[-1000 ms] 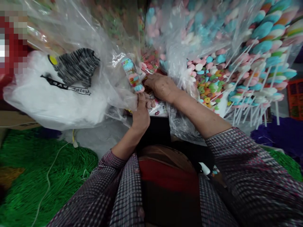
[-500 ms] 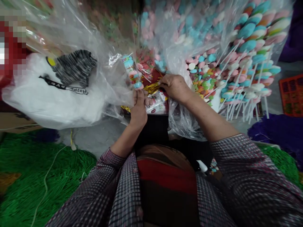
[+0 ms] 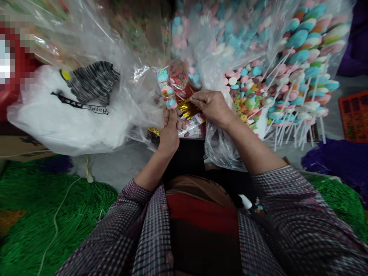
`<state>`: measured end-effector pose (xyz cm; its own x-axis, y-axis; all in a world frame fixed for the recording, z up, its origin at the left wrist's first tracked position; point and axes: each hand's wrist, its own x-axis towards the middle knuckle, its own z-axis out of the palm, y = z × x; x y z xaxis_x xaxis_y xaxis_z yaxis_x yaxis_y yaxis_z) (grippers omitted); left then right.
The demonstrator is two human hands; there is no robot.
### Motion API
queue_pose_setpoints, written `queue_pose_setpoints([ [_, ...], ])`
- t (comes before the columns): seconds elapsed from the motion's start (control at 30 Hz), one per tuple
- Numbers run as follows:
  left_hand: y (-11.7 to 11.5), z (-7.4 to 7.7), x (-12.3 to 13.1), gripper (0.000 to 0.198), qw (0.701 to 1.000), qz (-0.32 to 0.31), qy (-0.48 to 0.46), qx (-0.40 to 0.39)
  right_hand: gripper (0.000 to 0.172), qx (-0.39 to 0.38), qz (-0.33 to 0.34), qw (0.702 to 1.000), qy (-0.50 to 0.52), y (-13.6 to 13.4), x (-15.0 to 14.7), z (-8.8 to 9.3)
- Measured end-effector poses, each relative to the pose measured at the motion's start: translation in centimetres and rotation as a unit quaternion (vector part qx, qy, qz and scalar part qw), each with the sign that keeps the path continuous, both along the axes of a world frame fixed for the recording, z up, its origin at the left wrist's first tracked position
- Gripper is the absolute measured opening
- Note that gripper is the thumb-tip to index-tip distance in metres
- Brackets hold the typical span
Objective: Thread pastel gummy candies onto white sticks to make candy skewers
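Note:
My left hand (image 3: 170, 132) is closed around the lower end of a candy skewer in a clear printed wrapper (image 3: 166, 90). Pink, blue and orange pieces show through the wrapper, and its top points away from me. Across from it, my right hand (image 3: 214, 109) has thumb and fingers pinched at the right end of a bunch of gold twist ties (image 3: 187, 109). How many ties the fingertips hold, I cannot tell. Under the ties and my left fingers lie flat printed clear wrappers (image 3: 194, 126).
Candy skewers on white sticks (image 3: 304, 84) are piled at the right beside loose gummies (image 3: 248, 99). At the left sits a white plastic bag (image 3: 71, 130) with a grey knitted glove (image 3: 93, 80) on top. Green string (image 3: 71, 203) covers the floor.
The wrapped candy skewer has shifted slightly right and stands a little straighter. My right fingers have moved slightly left at the gold twist ties, which now fan out more.

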<state>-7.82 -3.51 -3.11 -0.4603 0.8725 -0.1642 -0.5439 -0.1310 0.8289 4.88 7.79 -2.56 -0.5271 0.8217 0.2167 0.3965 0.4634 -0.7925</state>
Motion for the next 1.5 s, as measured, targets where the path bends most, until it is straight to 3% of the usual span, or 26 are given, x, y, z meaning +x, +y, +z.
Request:
queue_pose_setpoints([
  [0.17, 0.2, 0.6, 0.1, 0.031, 0.999, -0.026, 0.003, -0.021, 0.022, -0.086, -0.059, 0.984, 0.143, -1.2, -0.5, 0.7],
  [0.33, 0.2, 1.4, 0.3, 0.034, 0.999, -0.031, -0.007, -0.04, 0.03, -0.086, -0.102, 0.976, 0.173, -1.9, 0.1, 1.3],
  [0.57, 0.6, 1.5, 1.0, 0.039, 0.998, -0.059, 0.005, -0.037, 0.036, -0.17, -0.123, 0.943, 0.259, -4.2, 1.5, 2.3],
  [0.67, 0.7, 2.0, 2.1, 0.036, 0.994, -0.096, -0.007, -0.048, 0.031, -0.152, -0.135, 0.943, 0.262, -6.4, 1.3, 3.1],
  [0.83, 0.2, 3.4, 3.7, 0.022, 0.988, -0.145, -0.025, -0.054, 0.015, -0.024, -0.178, 0.96, 0.216, -8.8, 0.7, 3.2],
  [1.0, -0.5, 3.9, 4.0, 0.034, 0.982, -0.187, -0.023, -0.027, 0.011, 0.038, -0.207, 0.961, 0.18, -9.1, 1.2, 2.8],
  [1.07, -0.6, 3.7, 4.1, 0.039, 0.979, -0.2, -0.029, -0.006, 0.011, 0.044, -0.204, 0.961, 0.179, -9.2, 1.5, 2.8],
  [1.33, 0.0, 3.0, 4.4, 0.042, 0.989, -0.149, 0.007, -0.024, 0.016, 0.052, -0.201, 0.968, 0.14, -10.0, 2.5, 3.4],
  [1.5, -0.5, 4.4, 4.6, 0.038, 0.981, -0.178, -0.048, -0.053, 0.027, -0.05, -0.225, 0.954, 0.193, -9.9, 2.6, 3.2],
])
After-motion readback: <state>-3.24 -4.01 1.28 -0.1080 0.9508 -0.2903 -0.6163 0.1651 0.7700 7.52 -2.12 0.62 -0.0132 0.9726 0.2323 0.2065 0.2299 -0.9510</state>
